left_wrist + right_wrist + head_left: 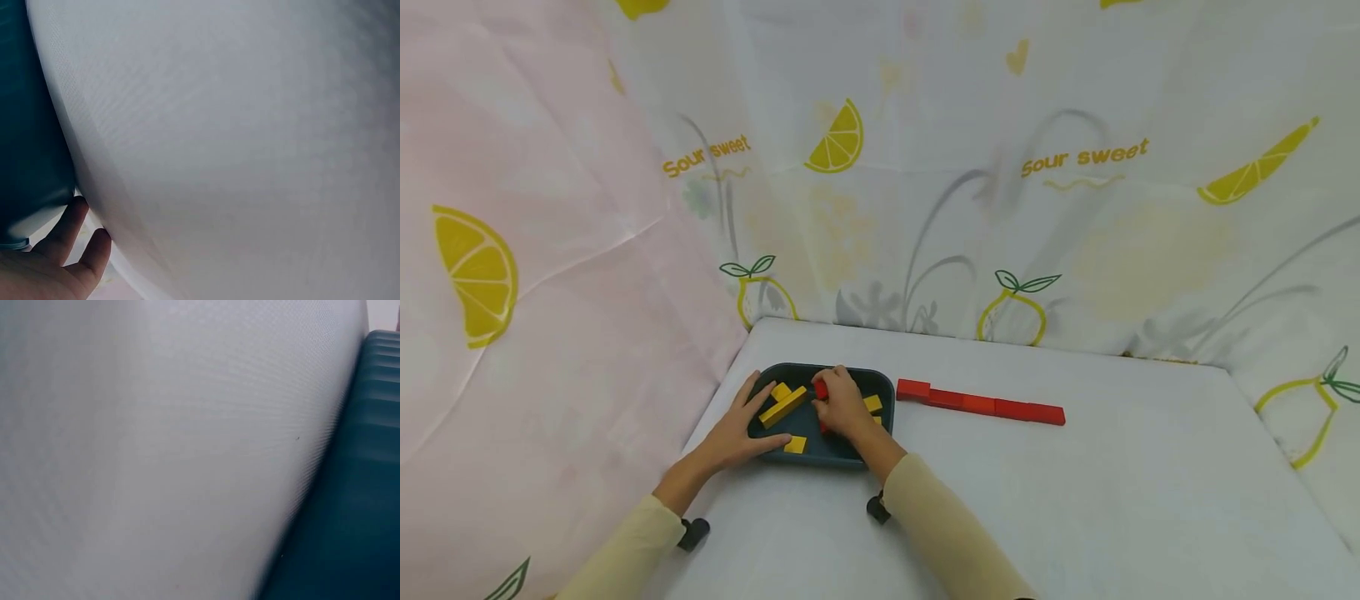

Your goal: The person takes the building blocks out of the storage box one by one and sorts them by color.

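Note:
A dark teal tray [827,460] stands on the white table, with yellow and red wooden blocks inside. My left hand [736,433] spreads over its left end, the thumb reaching past the front rim beside a small yellow block [795,445]. A long yellow block [782,408] leans up near those fingers. Over the tray's middle, my right hand [845,406] pinches a red block [821,389]; another bit of red shows under the palm. The left wrist view catches two fingers of the left hand [62,250] against the tray's outer side [31,125]. Only tray wall [350,506] and tablecloth appear in the right wrist view.
Right of the tray, a row of red blocks [977,403] lies end to end, its leftmost block standing taller and close to the rim. More yellow blocks [872,403] sit at the tray's right end. A lemon-printed cloth [910,208] hangs behind the table.

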`<state>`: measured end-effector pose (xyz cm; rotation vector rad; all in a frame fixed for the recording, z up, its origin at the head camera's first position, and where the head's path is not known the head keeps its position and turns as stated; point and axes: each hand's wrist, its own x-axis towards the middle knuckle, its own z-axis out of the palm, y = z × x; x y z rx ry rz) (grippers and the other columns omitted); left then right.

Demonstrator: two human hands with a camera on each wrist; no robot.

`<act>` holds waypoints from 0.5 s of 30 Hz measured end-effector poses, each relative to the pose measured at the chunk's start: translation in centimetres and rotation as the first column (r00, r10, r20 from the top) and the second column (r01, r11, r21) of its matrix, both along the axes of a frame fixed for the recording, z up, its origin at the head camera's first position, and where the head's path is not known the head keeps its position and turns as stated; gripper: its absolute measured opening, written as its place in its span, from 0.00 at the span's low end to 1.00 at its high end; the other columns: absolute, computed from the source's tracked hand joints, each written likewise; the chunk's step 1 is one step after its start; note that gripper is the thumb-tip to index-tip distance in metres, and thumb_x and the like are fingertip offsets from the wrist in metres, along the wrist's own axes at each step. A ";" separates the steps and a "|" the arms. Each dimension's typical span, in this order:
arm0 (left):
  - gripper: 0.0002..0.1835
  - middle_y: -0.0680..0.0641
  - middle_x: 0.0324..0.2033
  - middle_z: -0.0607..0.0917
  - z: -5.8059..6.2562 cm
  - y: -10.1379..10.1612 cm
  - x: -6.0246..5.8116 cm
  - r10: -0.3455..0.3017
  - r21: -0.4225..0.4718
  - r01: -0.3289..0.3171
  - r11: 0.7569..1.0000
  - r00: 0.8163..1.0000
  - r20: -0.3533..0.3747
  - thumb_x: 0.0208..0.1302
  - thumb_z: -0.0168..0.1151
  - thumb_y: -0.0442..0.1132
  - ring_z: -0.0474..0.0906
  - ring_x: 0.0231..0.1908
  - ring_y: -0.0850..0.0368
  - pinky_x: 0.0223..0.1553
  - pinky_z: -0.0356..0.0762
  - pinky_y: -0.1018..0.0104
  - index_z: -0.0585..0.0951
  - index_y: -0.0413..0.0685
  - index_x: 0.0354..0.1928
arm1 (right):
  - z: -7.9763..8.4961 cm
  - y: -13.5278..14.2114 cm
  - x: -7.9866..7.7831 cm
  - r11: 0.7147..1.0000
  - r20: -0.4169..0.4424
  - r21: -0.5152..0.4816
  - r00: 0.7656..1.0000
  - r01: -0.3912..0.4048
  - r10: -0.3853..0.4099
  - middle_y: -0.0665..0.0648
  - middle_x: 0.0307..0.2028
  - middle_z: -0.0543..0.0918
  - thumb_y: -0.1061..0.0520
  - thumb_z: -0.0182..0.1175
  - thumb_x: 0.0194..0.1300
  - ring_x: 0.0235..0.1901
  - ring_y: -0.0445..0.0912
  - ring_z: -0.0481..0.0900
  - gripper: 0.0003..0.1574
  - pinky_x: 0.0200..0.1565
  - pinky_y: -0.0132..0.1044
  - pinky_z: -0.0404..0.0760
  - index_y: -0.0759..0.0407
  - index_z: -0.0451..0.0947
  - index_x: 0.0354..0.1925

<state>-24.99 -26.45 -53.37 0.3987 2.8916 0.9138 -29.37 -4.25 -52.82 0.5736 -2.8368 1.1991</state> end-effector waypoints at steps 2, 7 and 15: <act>0.54 0.40 0.78 0.40 0.0 0.0 0.0 0.003 0.002 -0.003 1.000 1.000 -0.001 0.54 0.68 0.65 0.54 0.71 0.30 0.61 0.61 0.25 0.55 0.52 0.77 | 0.1 0.0 0.0 1.000 -0.009 0.024 1.000 -0.009 0.009 0.56 0.49 0.78 0.55 0.68 0.63 0.45 0.46 0.78 0.21 0.51 0.35 0.83 0.55 0.77 0.54; 0.54 0.39 0.78 0.40 -0.1 -0.1 0.2 0.001 0.014 -0.001 1.000 1.000 -0.005 0.55 0.68 0.64 0.53 0.71 0.30 0.61 0.61 0.25 0.55 0.51 0.77 | 0.1 -0.2 0.0 0.996 -0.034 0.088 0.999 -0.033 0.036 0.53 0.45 0.80 0.45 0.70 0.60 0.39 0.43 0.77 0.24 0.42 0.29 0.80 0.53 0.79 0.52; 0.54 0.39 0.78 0.40 0.0 0.0 0.1 -0.001 0.002 0.001 1.000 1.000 -0.011 0.55 0.68 0.65 0.54 0.71 0.29 0.61 0.61 0.25 0.55 0.51 0.77 | 0.1 -0.1 0.1 0.990 -0.038 0.138 0.999 -0.033 0.038 0.51 0.45 0.80 0.35 0.69 0.57 0.37 0.42 0.76 0.32 0.39 0.28 0.78 0.52 0.82 0.53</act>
